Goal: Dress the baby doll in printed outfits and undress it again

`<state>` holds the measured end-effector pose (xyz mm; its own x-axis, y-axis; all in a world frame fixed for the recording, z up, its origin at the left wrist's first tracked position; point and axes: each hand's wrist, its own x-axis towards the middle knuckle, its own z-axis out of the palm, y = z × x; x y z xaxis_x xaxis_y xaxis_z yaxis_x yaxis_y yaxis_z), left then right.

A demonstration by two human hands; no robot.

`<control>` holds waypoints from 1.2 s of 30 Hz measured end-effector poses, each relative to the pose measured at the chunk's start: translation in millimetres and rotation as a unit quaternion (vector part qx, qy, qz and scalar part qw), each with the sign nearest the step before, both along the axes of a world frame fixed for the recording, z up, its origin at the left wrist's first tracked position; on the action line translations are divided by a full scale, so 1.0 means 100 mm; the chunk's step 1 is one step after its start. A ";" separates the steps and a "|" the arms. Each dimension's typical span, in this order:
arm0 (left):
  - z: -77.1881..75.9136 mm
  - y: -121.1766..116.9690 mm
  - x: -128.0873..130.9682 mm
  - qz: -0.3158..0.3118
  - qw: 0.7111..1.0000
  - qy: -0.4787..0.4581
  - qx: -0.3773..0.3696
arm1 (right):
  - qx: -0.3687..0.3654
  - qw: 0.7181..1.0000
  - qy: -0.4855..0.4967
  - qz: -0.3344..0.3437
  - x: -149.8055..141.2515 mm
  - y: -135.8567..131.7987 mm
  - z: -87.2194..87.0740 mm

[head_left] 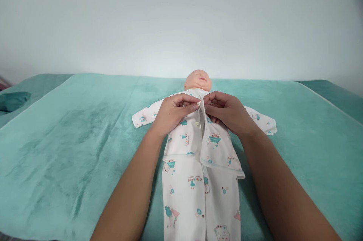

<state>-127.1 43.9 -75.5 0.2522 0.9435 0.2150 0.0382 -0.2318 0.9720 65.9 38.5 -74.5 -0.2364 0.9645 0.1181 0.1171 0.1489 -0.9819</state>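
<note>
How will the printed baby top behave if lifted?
Printed baby top: likely floppy; its open front panel curves below the pinching right hand. Probably light, as the cloth looks thin. May drag the doll, whose head shows at the collar.

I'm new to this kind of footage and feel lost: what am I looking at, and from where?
No machine here: one head-worn camera looks forward and down at the wearer's bare hands. A baby doll lies face up on a teal blanket, wearing a white printed jacket and matching trousers. At the jacket's front opening, the left hand pinches near a pale button, and the right hand holds the opposite flap's edge. Another button shows just below.
</note>
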 end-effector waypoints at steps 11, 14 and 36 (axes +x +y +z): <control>0.01 -0.01 -0.01 -0.020 1.000 -0.011 0.013 | 0.018 0.997 -0.060 -0.033 -0.04 -0.03 0.03; 0.04 -0.03 -0.01 -0.013 1.000 0.000 0.001 | 0.037 0.995 -0.076 -0.048 -0.08 -0.06 0.05; -0.02 -0.01 0.05 0.013 0.999 -0.043 0.000 | 0.028 0.995 -0.094 -0.014 -0.03 -0.03 0.03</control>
